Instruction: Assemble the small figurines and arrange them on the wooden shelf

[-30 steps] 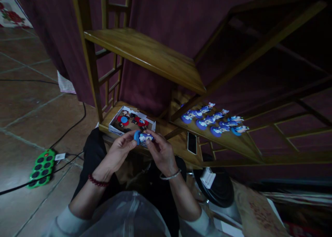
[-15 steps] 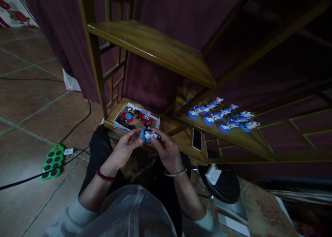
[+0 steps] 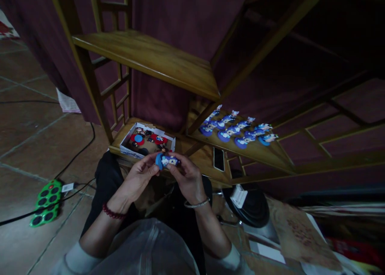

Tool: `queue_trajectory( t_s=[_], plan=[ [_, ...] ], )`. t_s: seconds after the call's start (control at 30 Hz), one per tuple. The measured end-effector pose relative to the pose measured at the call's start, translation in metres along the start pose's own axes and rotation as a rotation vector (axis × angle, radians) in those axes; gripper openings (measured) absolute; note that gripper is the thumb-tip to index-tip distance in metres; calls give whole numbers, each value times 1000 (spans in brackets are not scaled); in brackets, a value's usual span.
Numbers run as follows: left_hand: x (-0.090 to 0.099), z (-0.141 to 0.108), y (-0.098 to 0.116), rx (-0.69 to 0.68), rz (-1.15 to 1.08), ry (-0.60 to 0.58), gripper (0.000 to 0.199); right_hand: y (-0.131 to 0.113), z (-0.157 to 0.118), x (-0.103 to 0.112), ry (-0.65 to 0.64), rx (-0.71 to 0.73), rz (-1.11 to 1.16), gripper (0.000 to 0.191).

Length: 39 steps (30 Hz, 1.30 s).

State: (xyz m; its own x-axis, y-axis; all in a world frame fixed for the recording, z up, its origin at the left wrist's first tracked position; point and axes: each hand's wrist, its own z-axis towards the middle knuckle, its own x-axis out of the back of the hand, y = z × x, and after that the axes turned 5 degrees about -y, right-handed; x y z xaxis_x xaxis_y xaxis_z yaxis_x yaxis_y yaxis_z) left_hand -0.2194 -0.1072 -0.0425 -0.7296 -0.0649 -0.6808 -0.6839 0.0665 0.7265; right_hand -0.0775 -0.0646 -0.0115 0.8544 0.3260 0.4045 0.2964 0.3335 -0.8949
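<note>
A small purple-and-white figurine (image 3: 169, 161) with a round blue base lies sideways between my two hands, above my lap. My left hand (image 3: 140, 178) pinches the base, thumb on the near side. My right hand (image 3: 189, 178) grips the head end between thumb and fingers. Just beyond them, on the low shelf, sits an open white box (image 3: 126, 149) with several red and dark figurines inside. To the right, several similar purple figurines (image 3: 230, 132) stand in rows on a raised shelf board.
A phone (image 3: 219, 159) lies on the low shelf board. The wooden shelf frame (image 3: 144, 66) rises in front, before a dark red curtain. A green power strip (image 3: 48, 202) with cables is on the tiled floor at left. A black round object (image 3: 251, 210) stands at right.
My view has swung to the right, so the shelf and figurines appear further left. Both hands still hold the figurine in much the same way.
</note>
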Motion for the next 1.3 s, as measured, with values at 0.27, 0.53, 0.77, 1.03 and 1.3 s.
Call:
queue_trajectory(
  t_s=[0.27, 0.53, 0.77, 1.03, 1.3],
  plan=[
    [-12, 2, -4, 11, 18, -16, 36, -6, -5, 14, 15, 26, -94, 27],
    [-18, 0, -5, 15, 80, -38, 36, -9, -10, 21, 28, 20, -149, 24],
    [-21, -1, -5, 9, 139, -68, 35, -14, -15, 26, 26, 24, -212, 24],
    [-23, -3, -2, 6, 182, -70, 37, -20, -18, 27, 41, 32, -259, 25],
    [-27, -6, 3, -13, 210, -76, 36, -21, -22, 26, 64, 24, -265, 24]
  ],
)
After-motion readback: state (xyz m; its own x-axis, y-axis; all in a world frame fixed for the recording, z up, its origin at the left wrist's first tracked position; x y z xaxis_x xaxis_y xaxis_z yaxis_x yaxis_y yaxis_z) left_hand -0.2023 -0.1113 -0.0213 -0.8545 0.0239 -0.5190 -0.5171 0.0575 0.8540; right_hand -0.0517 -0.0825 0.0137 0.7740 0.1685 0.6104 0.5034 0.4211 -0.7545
